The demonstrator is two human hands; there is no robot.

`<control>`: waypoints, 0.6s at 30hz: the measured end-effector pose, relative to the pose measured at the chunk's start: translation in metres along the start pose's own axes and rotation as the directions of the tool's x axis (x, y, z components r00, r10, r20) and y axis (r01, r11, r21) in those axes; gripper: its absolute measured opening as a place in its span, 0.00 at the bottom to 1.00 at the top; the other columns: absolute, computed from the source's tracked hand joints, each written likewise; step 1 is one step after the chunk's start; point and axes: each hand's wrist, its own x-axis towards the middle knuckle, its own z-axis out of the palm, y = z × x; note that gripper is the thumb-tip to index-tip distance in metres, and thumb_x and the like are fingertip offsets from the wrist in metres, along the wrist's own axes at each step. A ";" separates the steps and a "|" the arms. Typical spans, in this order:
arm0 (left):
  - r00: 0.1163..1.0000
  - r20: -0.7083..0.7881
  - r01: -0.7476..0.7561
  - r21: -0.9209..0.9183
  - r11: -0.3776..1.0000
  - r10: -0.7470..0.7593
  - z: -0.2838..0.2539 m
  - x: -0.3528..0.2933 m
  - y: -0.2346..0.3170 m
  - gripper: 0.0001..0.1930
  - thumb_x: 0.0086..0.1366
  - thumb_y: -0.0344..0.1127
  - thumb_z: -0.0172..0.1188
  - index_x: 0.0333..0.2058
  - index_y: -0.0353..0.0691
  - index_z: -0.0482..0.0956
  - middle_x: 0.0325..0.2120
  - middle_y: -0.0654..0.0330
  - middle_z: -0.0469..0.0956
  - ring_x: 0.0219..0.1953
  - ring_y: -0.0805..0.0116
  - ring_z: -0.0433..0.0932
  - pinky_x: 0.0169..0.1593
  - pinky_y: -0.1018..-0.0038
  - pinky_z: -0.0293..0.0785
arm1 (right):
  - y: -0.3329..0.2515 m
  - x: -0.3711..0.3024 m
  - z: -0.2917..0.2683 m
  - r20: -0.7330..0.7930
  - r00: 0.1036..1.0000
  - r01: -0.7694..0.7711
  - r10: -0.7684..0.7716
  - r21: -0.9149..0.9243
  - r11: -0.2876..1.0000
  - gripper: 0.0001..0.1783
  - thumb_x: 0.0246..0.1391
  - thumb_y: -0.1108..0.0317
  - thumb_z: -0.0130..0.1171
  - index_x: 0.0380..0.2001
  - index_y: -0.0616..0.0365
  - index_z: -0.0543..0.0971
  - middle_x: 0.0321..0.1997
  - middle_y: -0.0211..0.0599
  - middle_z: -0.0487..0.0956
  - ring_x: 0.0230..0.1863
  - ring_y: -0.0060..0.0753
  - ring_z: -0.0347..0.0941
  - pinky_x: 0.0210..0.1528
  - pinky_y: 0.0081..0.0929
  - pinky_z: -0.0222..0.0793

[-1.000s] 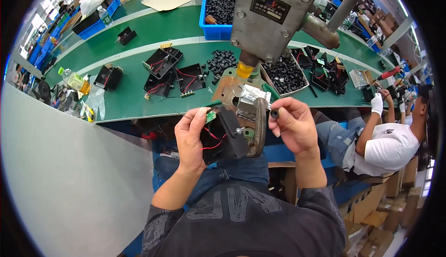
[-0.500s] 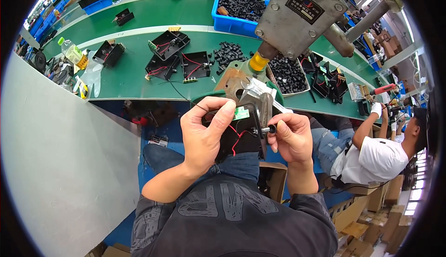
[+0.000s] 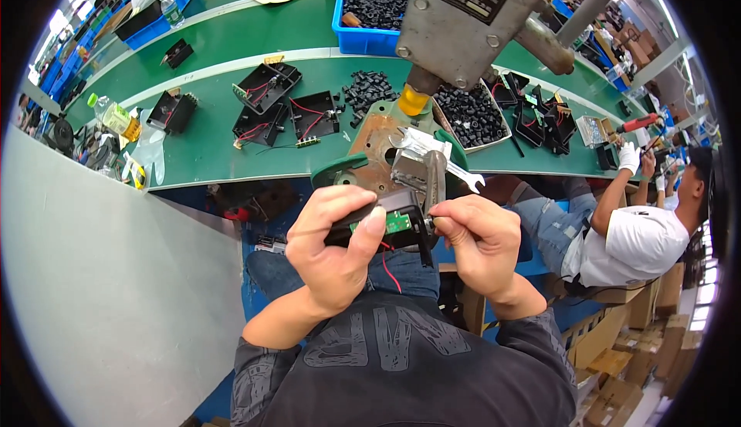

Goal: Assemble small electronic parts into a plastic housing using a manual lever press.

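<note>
My left hand [image 3: 332,245] grips a black plastic box [image 3: 426,251] by its left side, thumb inside and fingers over the top edge. Inside the box sits a green circuit board [image 3: 397,222], and a red wire [image 3: 391,272] dangles below. My right hand [image 3: 482,242] is closed in a pinch at the box's right wall, against a small metal shaft [image 3: 429,225]. Its fingers now hide the small black knob seen in them a moment earlier. Just beyond both hands stands a metal press [image 3: 463,22] with an open-ended wrench [image 3: 467,176] lying on its base.
Several black boxes with red wires [image 3: 315,114] lie on the green bench [image 3: 208,153]. Small black parts fill a blue bin [image 3: 370,41] and a shallow carton [image 3: 472,118], with more heaped [image 3: 369,91] between. A co-worker [image 3: 644,242] sits at the right. A pale panel [image 3: 116,272] stands left.
The box has tipped, its upper wall now facing up more. My right hand has moved left against its side, and the knob has gone out of sight. The view has shifted slightly.
</note>
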 end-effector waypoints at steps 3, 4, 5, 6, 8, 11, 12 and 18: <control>0.995 -0.013 -0.095 0.038 0.995 0.096 0.001 -0.005 0.005 0.11 0.55 0.23 0.65 0.39 0.31 0.80 0.37 0.52 0.79 0.34 0.64 0.77 0.41 0.75 0.73 | -0.002 -0.006 0.009 -0.097 0.988 0.111 -0.121 -0.103 0.988 0.07 0.48 0.86 0.60 0.32 0.70 0.82 0.29 0.38 0.80 0.22 0.24 0.69 0.24 0.18 0.64; 0.992 -0.016 -0.125 0.050 0.991 0.126 0.002 -0.006 0.005 0.12 0.54 0.22 0.65 0.39 0.31 0.80 0.37 0.51 0.80 0.34 0.63 0.77 0.41 0.74 0.74 | -0.001 -0.008 0.011 -0.125 0.979 0.144 -0.161 -0.141 0.980 0.08 0.46 0.87 0.59 0.32 0.70 0.82 0.29 0.38 0.80 0.23 0.25 0.68 0.25 0.18 0.64; 0.992 -0.006 -0.124 0.049 0.991 0.124 0.003 -0.007 0.005 0.12 0.54 0.22 0.65 0.39 0.31 0.80 0.37 0.51 0.80 0.34 0.63 0.77 0.41 0.74 0.74 | -0.001 -0.009 0.014 -0.135 0.979 0.137 -0.156 -0.139 0.981 0.08 0.46 0.87 0.59 0.32 0.70 0.82 0.29 0.38 0.80 0.23 0.25 0.68 0.25 0.18 0.64; 0.990 -0.022 -0.135 0.053 0.990 0.136 0.004 -0.008 0.004 0.12 0.54 0.23 0.65 0.39 0.31 0.80 0.37 0.51 0.79 0.34 0.63 0.77 0.41 0.74 0.74 | 0.001 -0.009 0.016 -0.151 0.974 0.149 -0.169 -0.137 0.979 0.08 0.46 0.88 0.59 0.32 0.70 0.82 0.29 0.38 0.80 0.23 0.25 0.69 0.25 0.18 0.65; 0.986 -0.054 -0.156 0.059 0.986 0.159 0.007 -0.011 0.000 0.12 0.55 0.23 0.65 0.39 0.31 0.80 0.38 0.51 0.79 0.35 0.63 0.77 0.41 0.73 0.74 | 0.005 -0.009 0.020 -0.182 0.964 0.173 -0.196 -0.136 0.976 0.09 0.46 0.88 0.59 0.32 0.69 0.81 0.30 0.38 0.81 0.24 0.26 0.69 0.26 0.19 0.65; 0.983 -0.077 -0.160 0.060 0.985 0.164 0.008 -0.015 -0.003 0.11 0.55 0.24 0.64 0.39 0.31 0.79 0.38 0.51 0.79 0.35 0.63 0.77 0.42 0.73 0.74 | 0.008 -0.008 0.020 -0.180 0.960 0.190 -0.213 -0.137 0.972 0.10 0.45 0.88 0.59 0.32 0.69 0.82 0.31 0.38 0.81 0.25 0.27 0.69 0.27 0.19 0.66; 0.982 -0.096 -0.157 0.056 0.986 0.162 0.008 -0.016 -0.004 0.11 0.56 0.24 0.63 0.39 0.31 0.79 0.38 0.51 0.79 0.35 0.63 0.77 0.42 0.74 0.74 | 0.008 -0.006 0.019 -0.154 0.962 0.204 -0.225 -0.143 0.968 0.10 0.46 0.88 0.59 0.33 0.69 0.82 0.31 0.39 0.81 0.25 0.27 0.70 0.28 0.19 0.67; 0.969 -0.246 -0.001 0.015 1.000 0.004 0.010 -0.019 -0.021 0.09 0.62 0.27 0.59 0.40 0.31 0.78 0.38 0.52 0.80 0.37 0.65 0.77 0.45 0.75 0.73 | 0.010 0.013 0.011 -0.033 0.992 0.121 -0.121 0.009 0.993 0.14 0.48 0.86 0.60 0.39 0.69 0.82 0.35 0.41 0.82 0.28 0.28 0.73 0.31 0.20 0.69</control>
